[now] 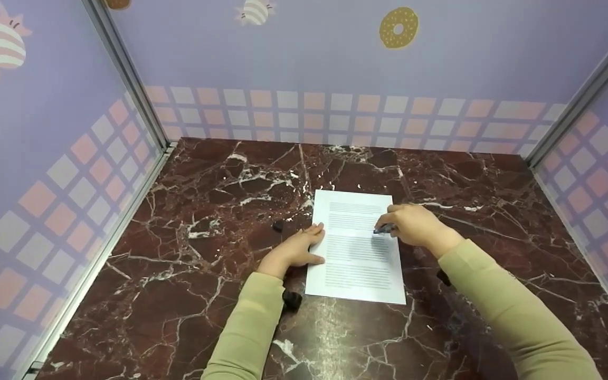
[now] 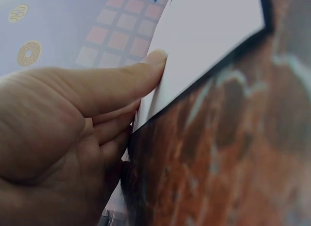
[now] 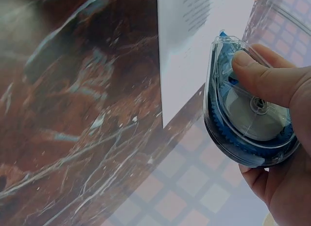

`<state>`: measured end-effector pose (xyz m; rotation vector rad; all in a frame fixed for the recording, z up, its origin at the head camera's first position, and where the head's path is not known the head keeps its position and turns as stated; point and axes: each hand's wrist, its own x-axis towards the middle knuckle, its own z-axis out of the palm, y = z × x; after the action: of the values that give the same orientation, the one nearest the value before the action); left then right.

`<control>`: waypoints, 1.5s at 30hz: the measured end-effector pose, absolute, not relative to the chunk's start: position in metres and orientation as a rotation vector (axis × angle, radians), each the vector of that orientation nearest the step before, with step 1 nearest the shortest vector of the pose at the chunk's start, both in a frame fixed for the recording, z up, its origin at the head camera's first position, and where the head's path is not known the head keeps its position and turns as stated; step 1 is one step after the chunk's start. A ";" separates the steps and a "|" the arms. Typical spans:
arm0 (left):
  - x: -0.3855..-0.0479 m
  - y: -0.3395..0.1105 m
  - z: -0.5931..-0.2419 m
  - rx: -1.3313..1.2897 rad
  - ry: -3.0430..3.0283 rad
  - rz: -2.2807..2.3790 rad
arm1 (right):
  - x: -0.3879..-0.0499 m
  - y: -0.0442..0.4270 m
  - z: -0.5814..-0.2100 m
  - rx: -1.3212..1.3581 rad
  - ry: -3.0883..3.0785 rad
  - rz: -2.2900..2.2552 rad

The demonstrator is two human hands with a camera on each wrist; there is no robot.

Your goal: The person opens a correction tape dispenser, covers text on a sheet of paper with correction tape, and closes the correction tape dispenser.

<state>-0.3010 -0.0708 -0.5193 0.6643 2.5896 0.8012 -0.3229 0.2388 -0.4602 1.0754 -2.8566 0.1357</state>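
Note:
A printed sheet of paper (image 1: 357,274) lies on the marble-patterned table, lines of text running down it. My left hand (image 1: 298,248) rests at the sheet's left edge, thumb and fingers spread and touching it. In the left wrist view the thumb (image 2: 121,85) lies flat on the paper's edge. My right hand (image 1: 415,224) is over the right half of the sheet and grips a correction tape dispenser (image 3: 248,109). The dispenser has a clear case with blue gears and a white roll inside. Its blue tip (image 3: 223,34) points toward the paper; contact cannot be told.
A small black object (image 1: 278,226) lies left of the sheet, close to the left fingers. White crumbs (image 1: 293,174) dot the table beyond the paper. Patterned panels (image 1: 335,63) wall the table at the back and both sides.

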 end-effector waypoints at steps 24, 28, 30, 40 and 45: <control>-0.302 -0.072 -0.520 0.670 2.584 0.798 | -0.327 0.173 -0.460 1.205 -2.845 0.136; -0.303 -0.073 -0.520 0.659 2.586 0.777 | -0.328 0.161 -0.461 1.227 -2.855 0.116; -0.303 -0.073 -0.519 0.658 2.586 0.771 | -0.328 0.156 -0.462 1.234 -2.854 0.092; -0.302 -0.073 -0.519 0.652 2.578 0.783 | -0.330 0.141 -0.466 1.222 -2.888 0.015; -0.303 -0.073 -0.520 0.661 2.588 0.763 | -0.332 0.138 -0.468 1.219 -2.886 0.014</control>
<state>-0.3034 -0.0733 -0.5202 0.6608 2.5876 0.7630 -0.3320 0.1385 -0.4679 1.2190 -2.8860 0.0137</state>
